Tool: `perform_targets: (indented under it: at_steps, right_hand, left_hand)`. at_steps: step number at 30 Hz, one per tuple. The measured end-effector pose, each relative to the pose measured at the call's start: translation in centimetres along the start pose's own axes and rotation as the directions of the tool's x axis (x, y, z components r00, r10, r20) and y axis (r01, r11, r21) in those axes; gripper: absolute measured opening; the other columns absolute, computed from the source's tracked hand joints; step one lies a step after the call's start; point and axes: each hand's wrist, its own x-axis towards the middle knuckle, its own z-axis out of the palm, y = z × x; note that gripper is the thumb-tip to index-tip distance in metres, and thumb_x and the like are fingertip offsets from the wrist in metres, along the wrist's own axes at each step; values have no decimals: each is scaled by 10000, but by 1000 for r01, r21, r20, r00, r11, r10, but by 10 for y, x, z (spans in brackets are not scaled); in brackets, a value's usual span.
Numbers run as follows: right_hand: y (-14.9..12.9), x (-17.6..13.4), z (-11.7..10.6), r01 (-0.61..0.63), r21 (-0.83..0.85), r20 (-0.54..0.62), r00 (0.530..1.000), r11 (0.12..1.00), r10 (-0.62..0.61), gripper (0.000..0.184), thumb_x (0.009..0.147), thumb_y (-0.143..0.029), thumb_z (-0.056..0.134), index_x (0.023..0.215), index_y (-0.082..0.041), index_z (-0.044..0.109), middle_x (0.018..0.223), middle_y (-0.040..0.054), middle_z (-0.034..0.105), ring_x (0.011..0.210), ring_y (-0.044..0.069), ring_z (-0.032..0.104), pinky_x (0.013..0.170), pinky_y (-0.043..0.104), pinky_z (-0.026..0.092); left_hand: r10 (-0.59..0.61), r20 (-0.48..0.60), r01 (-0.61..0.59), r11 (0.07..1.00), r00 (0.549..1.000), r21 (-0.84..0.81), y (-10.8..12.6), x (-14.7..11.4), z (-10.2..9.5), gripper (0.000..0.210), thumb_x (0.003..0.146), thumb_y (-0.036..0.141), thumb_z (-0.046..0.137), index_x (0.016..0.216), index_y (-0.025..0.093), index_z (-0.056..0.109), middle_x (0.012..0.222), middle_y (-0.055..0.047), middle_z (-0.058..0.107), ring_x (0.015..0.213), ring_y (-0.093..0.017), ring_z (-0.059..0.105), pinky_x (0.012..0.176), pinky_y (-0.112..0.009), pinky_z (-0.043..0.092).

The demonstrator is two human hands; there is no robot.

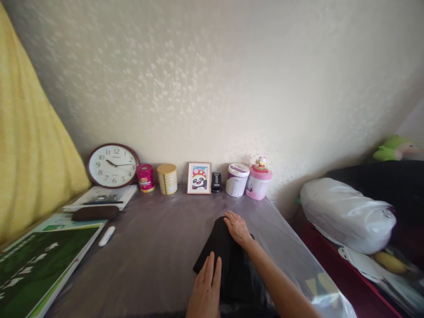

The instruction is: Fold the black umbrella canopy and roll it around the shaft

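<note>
A folded piece of black fabric (233, 274) lies on the table near its front edge; its exact kind I cannot tell. My left hand (206, 285) rests against its near left side, fingers stretched forward. Across the far end of the fabric lies my right hand (237, 227), palm down, with its fingers extended toward the far left corner. Neither hand grips the fabric, and both palms are hidden from above.
Along the wall stand a clock (114, 165), a pink can (145, 178), a yellow-lidded can (167, 179), a framed panda picture (199, 178) and two tubs. Books (43, 260), a brown case (94, 213) and a white stick-like object (106, 236) lie left. A white plastic bag (346, 212) sits right.
</note>
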Motion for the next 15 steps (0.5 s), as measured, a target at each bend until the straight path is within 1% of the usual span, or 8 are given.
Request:
perform_targets:
  at_steps: [1, 3, 5, 7, 9, 11, 12, 15]
  right_hand:
    - [-2, -4, -4, 18, 16, -34, 999, 1000, -17, 341, 922, -301, 365, 1166, -198, 580, 1286, 96, 543, 1202, 220, 472, 1024, 428, 328]
    - [-8, -15, -9, 168, 82, -51, 985, 982, -164, 325, 929, -304, 363, 1122, -209, 605, 1200, 71, 608, 1176, 188, 490, 1021, 374, 340]
    - [-16, -25, -12, 345, 151, 8, 937, 926, -351, 306, 932, -301, 370, 1061, -226, 637, 1096, 36, 663, 1144, 162, 510, 1010, 331, 351]
    - [-21, -30, -10, 407, 162, 77, 903, 899, -422, 291, 926, -285, 386, 1044, -235, 648, 1085, 26, 672, 1147, 167, 511, 1024, 353, 331]
    - [-18, -28, -8, 336, 88, 84, 936, 938, -343, 288, 916, -267, 399, 1077, -230, 635, 1170, 46, 633, 1182, 189, 488, 1041, 397, 299]
    - [-7, -23, -8, 171, -4, 39, 985, 985, -171, 304, 906, -255, 406, 1133, -216, 604, 1255, 75, 573, 1198, 209, 475, 1036, 412, 299]
    - [0, -22, -10, 82, -35, 12, 997, 996, -81, 313, 899, -256, 412, 1152, -205, 589, 1278, 89, 552, 1194, 215, 477, 1029, 405, 306]
    - [27, -26, -22, -171, -24, -30, 985, 985, 171, 321, 890, -269, 410, 1147, -171, 575, 1228, 121, 573, 1159, 225, 501, 1020, 370, 310]
  left_hand:
    - [-7, 0, 7, 1000, 1000, -9, 1, 0, -1, 888, 564, -45, 372, 1404, 168, 180, 1483, -113, 111, 1362, -288, 155, 1075, -470, 286]
    - [-19, 9, 20, 1000, 1000, -19, 3, -1, -3, 890, 555, -30, 386, 1404, 141, 179, 1485, -120, 102, 1363, -290, 155, 1083, -458, 279]
    - [-24, 25, 25, 1000, 999, -13, 6, -2, -7, 903, 542, -17, 408, 1404, 109, 169, 1488, -132, 91, 1368, -285, 146, 1096, -436, 262]
    - [-23, 41, 23, 1000, 999, -1, 8, -4, -11, 914, 536, 0, 432, 1402, 73, 150, 1490, -148, 81, 1371, -282, 139, 1107, -416, 244]
    - [-19, 48, 18, 1000, 999, 5, 8, -5, -11, 917, 536, 20, 451, 1399, 45, 143, 1492, -159, 78, 1372, -286, 141, 1111, -409, 237]
    - [-7, 15, 7, 1000, 1000, -10, 6, -6, -8, 904, 550, 34, 450, 1401, 43, 144, 1495, -159, 84, 1372, -285, 148, 1109, -419, 240]
    - [7, -14, -7, 1000, 1000, -25, 5, -6, -6, 893, 564, 39, 442, 1404, 51, 141, 1497, -155, 90, 1373, -281, 149, 1107, -427, 241]
    - [36, -100, -43, 996, 994, -72, 3, -8, -1, 831, 620, 40, 394, 1411, 70, 138, 1500, -150, 126, 1375, -260, 157, 1104, -439, 245]
